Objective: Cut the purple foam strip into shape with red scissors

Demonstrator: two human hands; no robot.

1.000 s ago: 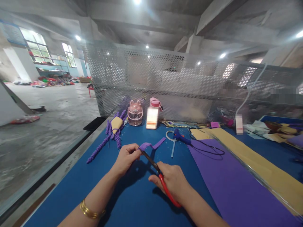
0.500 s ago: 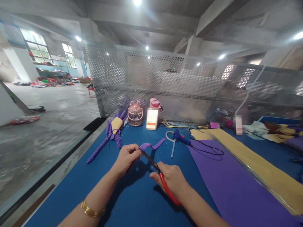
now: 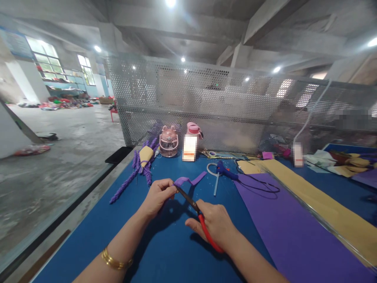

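Observation:
My left hand (image 3: 160,196) pinches one end of a narrow purple strip (image 3: 196,179), whose free end curls off to the right above the table. Red-handled scissors (image 3: 206,232) are gripped in my right hand (image 3: 216,224), with the thumb held out to the left. Their dark blades point up and left and reach the strip close to my left fingertips. Whether the blades are parted there is too small to tell. Beyond the hands lies a blue glue gun (image 3: 225,171) with a clear glue stick (image 3: 216,184) near a white ring.
Purple sheet material (image 3: 279,220) and yellow sheet material (image 3: 318,192) cover the right side of the blue table (image 3: 165,243). Purple braided flowers wrapped in yellow (image 3: 146,156) lie at the left. A pink bottle (image 3: 169,143) stands before a perforated metal screen (image 3: 229,102). A black cable trails from the glue gun.
Almost nothing differs. The right thumb sits slightly farther out from the scissors handle, while the left hand keeps its pinch on the strip.

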